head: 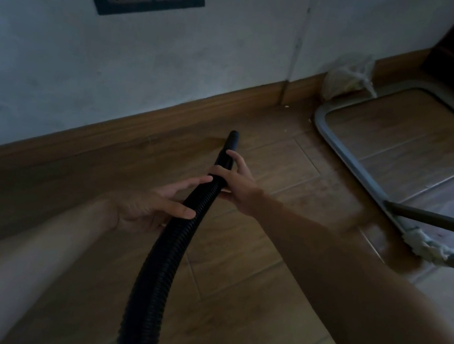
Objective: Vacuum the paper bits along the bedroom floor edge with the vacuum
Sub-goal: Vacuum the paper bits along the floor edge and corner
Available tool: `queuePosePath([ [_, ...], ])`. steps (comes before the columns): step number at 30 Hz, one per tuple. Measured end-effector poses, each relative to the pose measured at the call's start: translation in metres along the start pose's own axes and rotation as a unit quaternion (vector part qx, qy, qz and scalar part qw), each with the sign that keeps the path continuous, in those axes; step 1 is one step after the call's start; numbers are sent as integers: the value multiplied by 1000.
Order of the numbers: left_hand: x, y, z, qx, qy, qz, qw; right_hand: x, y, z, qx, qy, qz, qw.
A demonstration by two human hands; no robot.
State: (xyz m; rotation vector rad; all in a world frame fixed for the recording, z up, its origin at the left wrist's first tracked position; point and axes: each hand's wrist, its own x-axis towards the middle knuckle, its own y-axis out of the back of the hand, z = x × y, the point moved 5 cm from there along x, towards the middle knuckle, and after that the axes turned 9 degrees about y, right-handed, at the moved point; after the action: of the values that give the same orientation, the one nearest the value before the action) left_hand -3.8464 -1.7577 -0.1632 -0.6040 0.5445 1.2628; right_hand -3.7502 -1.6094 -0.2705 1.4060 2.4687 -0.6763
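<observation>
There is only one wide-angle camera, worn on the person's head, facing forward and down at the floor [264, 267] and skirting board [105, 146]. It is near the wall [178, 60].

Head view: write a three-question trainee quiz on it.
1. True or false: the right hand grips the vacuum hose just behind the nozzle.
2. The paper bits lie: A) under the nozzle; B) near the baseboard, beyond the nozzle; C) in a palm.
3. Fill in: the left hand touches the ___.
Key: 1 true; 2 B; 3 vacuum hose.
</observation>
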Motion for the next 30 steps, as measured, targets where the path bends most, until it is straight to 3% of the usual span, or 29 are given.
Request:
queuePosePath([
  [15,47,-26,37,66,16,-21,997,1,58,-25,14,18,46,999],
  [20,82,-38,41,31,53,-80,995,1,92,-35,16,20,68,997],
  [30,119,-52,73,72,57,-84,992,15,132,-53,50,25,88,995],
])
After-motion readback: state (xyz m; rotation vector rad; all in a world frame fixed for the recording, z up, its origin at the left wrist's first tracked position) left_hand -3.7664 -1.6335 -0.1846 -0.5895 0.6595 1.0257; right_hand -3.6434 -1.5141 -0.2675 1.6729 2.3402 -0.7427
